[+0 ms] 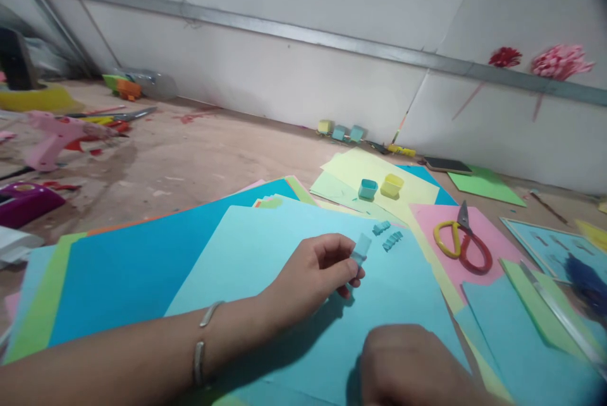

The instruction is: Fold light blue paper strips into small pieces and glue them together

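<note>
Between the thumb and fingers of my left hand is a small light blue paper piece, held upright above a light blue sheet. My right hand is at the bottom edge, blurred and curled, with its fingertips hidden. Small folded teal paper pieces lie just beyond my left hand. Farther back, a teal paper cup and a yellow paper cup stand on pale sheets. Scissors with one yellow and one red handle lie partly open on pink paper.
A pink glue gun and a purple tool lie at the left. Small paper boxes sit by the wall. At the right are a metal blade or ruler and a dark phone-like slab.
</note>
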`<state>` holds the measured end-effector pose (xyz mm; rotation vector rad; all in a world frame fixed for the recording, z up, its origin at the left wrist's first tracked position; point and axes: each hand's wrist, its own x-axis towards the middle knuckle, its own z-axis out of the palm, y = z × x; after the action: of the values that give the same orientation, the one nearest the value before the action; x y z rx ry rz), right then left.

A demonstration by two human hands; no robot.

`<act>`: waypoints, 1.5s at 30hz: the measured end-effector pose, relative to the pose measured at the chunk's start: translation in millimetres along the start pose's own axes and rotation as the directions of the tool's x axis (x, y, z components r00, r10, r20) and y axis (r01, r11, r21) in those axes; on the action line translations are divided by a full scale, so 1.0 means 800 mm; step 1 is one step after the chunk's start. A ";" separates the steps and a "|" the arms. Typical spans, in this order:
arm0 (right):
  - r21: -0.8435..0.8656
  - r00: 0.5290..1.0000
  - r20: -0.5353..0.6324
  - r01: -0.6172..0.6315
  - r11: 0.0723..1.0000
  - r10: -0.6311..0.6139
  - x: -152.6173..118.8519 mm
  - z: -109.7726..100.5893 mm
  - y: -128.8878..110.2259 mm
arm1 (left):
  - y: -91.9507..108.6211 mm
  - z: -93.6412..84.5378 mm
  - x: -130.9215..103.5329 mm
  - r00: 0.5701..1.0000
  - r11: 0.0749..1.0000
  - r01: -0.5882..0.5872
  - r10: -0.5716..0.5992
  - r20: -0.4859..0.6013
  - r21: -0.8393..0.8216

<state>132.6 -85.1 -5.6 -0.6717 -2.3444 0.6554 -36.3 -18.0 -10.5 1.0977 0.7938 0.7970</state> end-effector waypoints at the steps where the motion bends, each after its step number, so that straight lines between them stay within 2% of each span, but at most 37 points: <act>1: -0.002 0.999 -0.032 -0.032 0.999 0.032 0.002 -0.004 0.001 | 0.000 0.000 0.000 1.000 0.999 -0.012 0.011 0.011 0.053; 3: 0.002 0.976 -0.187 -0.114 0.994 0.112 0.005 -0.015 0.006 | 0.001 0.000 -0.001 0.999 0.987 -0.035 0.031 0.029 0.159; 4: 0.003 0.938 -0.307 -0.170 0.985 0.163 0.006 -0.020 0.010 | 0.001 0.000 -0.002 0.998 0.976 -0.053 0.046 0.035 0.210; 6: 0.026 0.810 -0.506 -0.329 0.944 0.296 0.007 -0.027 0.019 | 0.001 0.000 -0.003 0.994 0.943 -0.106 0.101 0.031 0.315; 7: 0.052 0.755 -0.545 -0.403 0.914 0.364 0.007 -0.030 0.024 | 0.001 0.000 -0.003 0.990 0.919 -0.139 0.137 0.030 0.369; 8: 0.081 0.728 -0.537 -0.459 0.885 0.426 0.007 -0.031 0.027 | 0.001 0.000 -0.004 0.984 0.890 -0.171 0.173 0.035 0.422; 9: 0.101 0.724 -0.499 -0.498 0.862 0.477 0.007 -0.031 0.030 | 0.001 0.000 -0.004 0.978 0.859 -0.202 0.205 0.045 0.470; 12: 0.076 0.762 -0.381 -0.539 0.839 0.524 0.007 -0.029 0.032 | -0.001 -0.001 -0.006 0.958 0.783 -0.277 0.273 0.093 0.557; 17: -0.046 0.810 -0.377 -0.501 0.864 0.449 0.010 -0.029 0.027 | -0.003 -0.001 -0.007 0.927 0.726 -0.369 0.335 0.169 0.580; 22: -0.185 0.876 -0.334 -0.423 0.887 0.348 0.011 -0.032 0.027 | -0.004 -0.002 -0.009 0.905 0.648 -0.410 0.377 0.198 0.642; 25: -0.230 0.900 -0.312 -0.384 0.894 0.306 0.011 -0.032 0.025 | -0.007 -0.003 -0.009 0.892 0.624 -0.433 0.400 0.211 0.650; 31: -0.279 0.901 -0.314 -0.388 0.878 0.298 0.008 -0.027 0.026 | -0.011 -0.003 -0.011 0.871 0.581 -0.477 0.410 0.269 0.660; 41: -0.289 0.893 -0.311 -0.415 0.863 0.325 0.010 -0.026 0.025 | -0.012 -0.004 -0.011 0.881 0.574 -0.461 0.389 0.270 0.677; 45: -0.332 0.883 -0.329 -0.440 0.834 0.335 0.006 -0.019 0.028 | -0.017 -0.002 -0.011 0.871 0.568 -0.480 0.399 0.286 0.669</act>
<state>146.4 -61.1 -6.3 -1.3663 -2.1185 0.2238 -40.0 -28.0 -22.3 2.1184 0.7672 0.8431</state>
